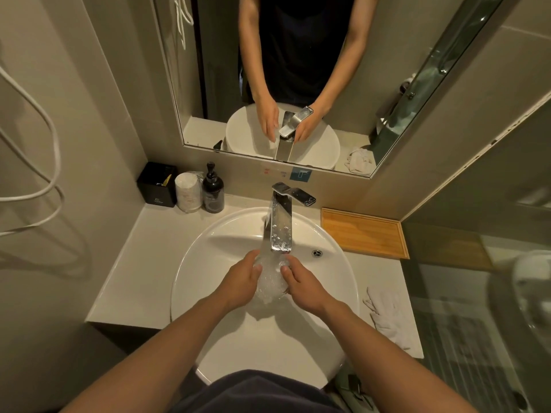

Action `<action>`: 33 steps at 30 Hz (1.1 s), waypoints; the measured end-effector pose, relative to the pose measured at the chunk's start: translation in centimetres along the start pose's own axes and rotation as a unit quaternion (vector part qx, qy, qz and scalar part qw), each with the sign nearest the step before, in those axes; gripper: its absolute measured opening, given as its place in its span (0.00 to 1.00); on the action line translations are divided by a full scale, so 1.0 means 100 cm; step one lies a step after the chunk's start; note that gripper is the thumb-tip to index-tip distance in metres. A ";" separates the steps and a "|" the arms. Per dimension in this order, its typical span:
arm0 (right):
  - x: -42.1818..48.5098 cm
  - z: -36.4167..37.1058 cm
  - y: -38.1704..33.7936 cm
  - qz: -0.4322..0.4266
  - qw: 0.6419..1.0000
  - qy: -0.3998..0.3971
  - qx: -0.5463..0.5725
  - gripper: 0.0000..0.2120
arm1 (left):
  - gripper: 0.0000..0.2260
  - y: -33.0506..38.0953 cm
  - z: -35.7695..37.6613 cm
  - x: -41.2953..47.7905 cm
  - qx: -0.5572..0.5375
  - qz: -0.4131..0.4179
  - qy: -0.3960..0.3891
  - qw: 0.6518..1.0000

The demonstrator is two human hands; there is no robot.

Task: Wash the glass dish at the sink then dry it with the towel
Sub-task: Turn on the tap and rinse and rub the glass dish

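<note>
A clear glass dish sits between both hands over the white oval sink, right under the chrome tap. Water pours from the spout onto the dish and foams over it. My left hand grips its left side and my right hand grips its right side, thumbs on the rim. Much of the dish is blurred by splashing water. A white towel lies crumpled on the counter to the right of the sink.
At the counter's back left stand a black box, a wrapped white cup and a dark pump bottle. A wooden tray sits at back right. The mirror hangs above; a glass partition stands on the right.
</note>
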State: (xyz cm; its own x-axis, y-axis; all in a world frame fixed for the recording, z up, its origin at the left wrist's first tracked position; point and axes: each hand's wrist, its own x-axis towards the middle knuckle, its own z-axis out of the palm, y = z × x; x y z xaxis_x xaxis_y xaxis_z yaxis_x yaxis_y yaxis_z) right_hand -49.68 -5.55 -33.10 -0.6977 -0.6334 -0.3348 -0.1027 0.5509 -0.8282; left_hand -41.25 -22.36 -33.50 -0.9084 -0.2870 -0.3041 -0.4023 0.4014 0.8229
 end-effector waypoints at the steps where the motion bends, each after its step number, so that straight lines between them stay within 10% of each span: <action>1: 0.000 -0.001 -0.002 -0.006 1.000 -0.005 -0.010 0.17 | 0.19 0.000 -0.002 0.002 0.030 0.026 0.001 0.999; 33: -0.002 0.001 0.013 0.017 0.999 0.013 0.026 0.17 | 0.10 0.000 0.007 -0.005 -0.029 -0.035 0.014 0.999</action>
State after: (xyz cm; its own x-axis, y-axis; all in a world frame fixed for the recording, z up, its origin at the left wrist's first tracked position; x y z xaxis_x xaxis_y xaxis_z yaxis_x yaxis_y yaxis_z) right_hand -49.56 -4.78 -34.11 -0.7177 -0.6004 -0.3527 -0.0419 0.5429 -0.8387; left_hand -40.92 -21.59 -33.66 -0.8746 -0.3367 -0.3488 -0.4564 0.3291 0.8267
